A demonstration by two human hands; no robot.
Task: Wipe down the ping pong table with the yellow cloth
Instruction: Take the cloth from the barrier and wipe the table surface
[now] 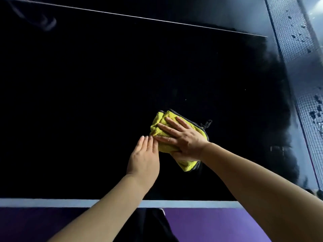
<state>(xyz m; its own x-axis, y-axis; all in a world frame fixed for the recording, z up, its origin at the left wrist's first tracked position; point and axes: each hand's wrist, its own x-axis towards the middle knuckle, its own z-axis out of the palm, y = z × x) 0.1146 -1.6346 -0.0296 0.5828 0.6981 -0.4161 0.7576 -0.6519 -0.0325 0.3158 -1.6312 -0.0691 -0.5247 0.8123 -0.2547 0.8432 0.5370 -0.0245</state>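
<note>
R hand [185,140] flat, pressing yellow cloth [161,120]; L hand [143,159] flat beside cloth, grasping nothing. Unpinned folds may bunch, streaking ping pong table [87,102].

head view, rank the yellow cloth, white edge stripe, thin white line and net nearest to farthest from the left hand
1. Yellow cloth, just right of the left hand, at its fingertips.
2. White edge stripe, along the near edge of the table.
3. Thin white line, far across, and net, far right: too close to call.
</note>
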